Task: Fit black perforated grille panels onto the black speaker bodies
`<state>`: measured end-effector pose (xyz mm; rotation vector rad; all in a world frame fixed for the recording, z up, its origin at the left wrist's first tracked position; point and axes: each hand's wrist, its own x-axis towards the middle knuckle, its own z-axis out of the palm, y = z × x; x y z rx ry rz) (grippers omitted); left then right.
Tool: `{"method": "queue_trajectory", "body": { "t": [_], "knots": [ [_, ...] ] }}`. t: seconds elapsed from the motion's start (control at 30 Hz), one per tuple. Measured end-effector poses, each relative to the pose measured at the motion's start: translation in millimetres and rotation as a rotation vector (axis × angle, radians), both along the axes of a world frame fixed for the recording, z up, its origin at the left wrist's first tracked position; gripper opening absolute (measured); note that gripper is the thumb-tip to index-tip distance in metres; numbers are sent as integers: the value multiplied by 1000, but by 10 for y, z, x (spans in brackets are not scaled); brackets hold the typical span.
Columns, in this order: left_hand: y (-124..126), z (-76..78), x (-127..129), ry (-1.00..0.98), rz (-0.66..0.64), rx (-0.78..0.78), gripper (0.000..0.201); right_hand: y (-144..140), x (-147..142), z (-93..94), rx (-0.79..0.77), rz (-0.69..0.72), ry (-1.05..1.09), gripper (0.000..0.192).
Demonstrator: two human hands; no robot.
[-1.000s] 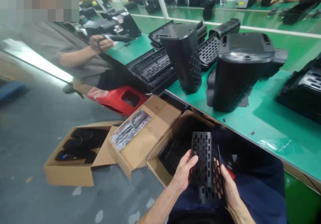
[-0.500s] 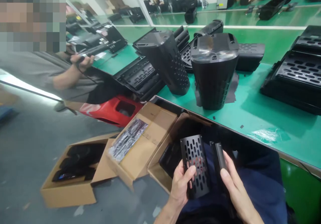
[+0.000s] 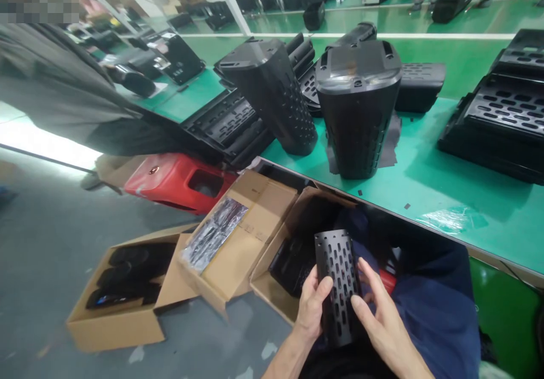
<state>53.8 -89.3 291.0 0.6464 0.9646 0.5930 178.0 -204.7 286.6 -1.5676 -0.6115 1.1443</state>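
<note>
A black perforated cover (image 3: 338, 271), with rows of slots along its curved face, stands roughly upright over my lap. My left hand (image 3: 313, 299) is closed around its left side, the thumb lying on the slotted face. At its right edge is my right hand (image 3: 378, 305), thumb in front and fingers curled behind the edge. The separate slim black part seen earlier in that hand can no longer be made out apart from the cover. Below and left, an open cardboard box (image 3: 272, 305) holds dark parts (image 3: 291, 265).
On the green bench (image 3: 425, 186) stand two tall black housings (image 3: 359, 118) (image 3: 276, 101), with slotted black shells (image 3: 501, 113) at right. A flat carton (image 3: 255, 226), another open box (image 3: 114, 328) and a red casing (image 3: 170, 181) lie left. A person (image 3: 72, 101) stands at far left.
My right hand has brought its slim black part left against the perforated cover, closing the gap between them. The cover has shifted slightly right. The person at left has moved, their hands now out of sight.
</note>
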Motion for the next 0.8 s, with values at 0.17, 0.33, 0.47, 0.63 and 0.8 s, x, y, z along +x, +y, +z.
{"method": "queue_trajectory", "body": {
  "t": [0.17,0.33,0.47,0.63,0.8],
  "knots": [
    [10,-18,-40,77,28,-32,60,55,12,-271,-10,-106,420,78],
    [28,-23,-29,144,-22,-28,58,137,18,-175,97,-137,766,67],
    [37,-51,-7,113,-72,-5,59,203,59,-64,66,-149,983,51],
    [111,-137,-3,71,-99,-26,57,305,85,-126,31,-173,1038,44],
    [196,-230,-29,56,-105,-60,55,374,78,-187,30,-161,1073,37]
  ]
}}
